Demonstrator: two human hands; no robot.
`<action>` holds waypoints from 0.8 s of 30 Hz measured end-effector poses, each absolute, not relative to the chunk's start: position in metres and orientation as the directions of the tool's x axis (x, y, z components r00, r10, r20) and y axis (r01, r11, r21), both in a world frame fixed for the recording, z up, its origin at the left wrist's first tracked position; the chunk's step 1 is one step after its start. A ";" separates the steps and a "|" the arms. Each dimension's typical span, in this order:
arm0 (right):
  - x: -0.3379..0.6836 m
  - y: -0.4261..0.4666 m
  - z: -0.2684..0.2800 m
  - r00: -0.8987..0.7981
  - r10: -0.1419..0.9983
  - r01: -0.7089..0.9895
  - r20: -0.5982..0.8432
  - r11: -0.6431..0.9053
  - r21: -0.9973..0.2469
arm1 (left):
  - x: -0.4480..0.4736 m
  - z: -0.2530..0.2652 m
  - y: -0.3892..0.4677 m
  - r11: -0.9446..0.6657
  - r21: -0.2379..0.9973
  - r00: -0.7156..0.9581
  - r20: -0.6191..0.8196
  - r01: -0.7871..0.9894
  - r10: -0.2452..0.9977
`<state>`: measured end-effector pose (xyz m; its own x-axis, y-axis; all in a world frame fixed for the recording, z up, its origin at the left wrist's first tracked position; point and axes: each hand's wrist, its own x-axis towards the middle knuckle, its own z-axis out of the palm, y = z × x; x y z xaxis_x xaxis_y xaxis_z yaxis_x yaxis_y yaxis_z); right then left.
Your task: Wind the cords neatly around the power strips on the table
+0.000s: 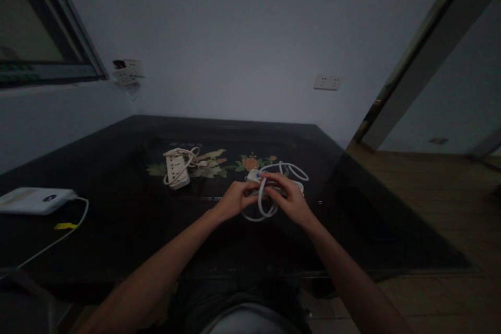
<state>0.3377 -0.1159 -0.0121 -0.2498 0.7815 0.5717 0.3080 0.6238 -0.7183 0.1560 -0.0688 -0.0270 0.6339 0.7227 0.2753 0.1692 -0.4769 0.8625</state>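
Pinching the looped white cable (260,200) between fingertips, the right hand (291,197) sits beside the left hand (235,198), whose grip I cannot tell, at the oblong white power strip (253,175) on the black table (164,240).

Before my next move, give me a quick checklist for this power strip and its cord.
1. Right hand on the white cord: ok.
2. Left hand grip: cannot tell, fingertips partly hidden.
3. White cord free of loops: not ok, it curls around the hands.
4. Near power strip fully visible: not ok, hands partly cover it.
5. Far-left power strip apart from the hands: ok.
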 end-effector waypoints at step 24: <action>0.335 -0.109 -0.021 -0.232 0.764 0.629 0.603 0.590 -0.506 | 0.164 -0.018 -0.087 -0.357 0.933 0.636 0.302 -0.044 0.710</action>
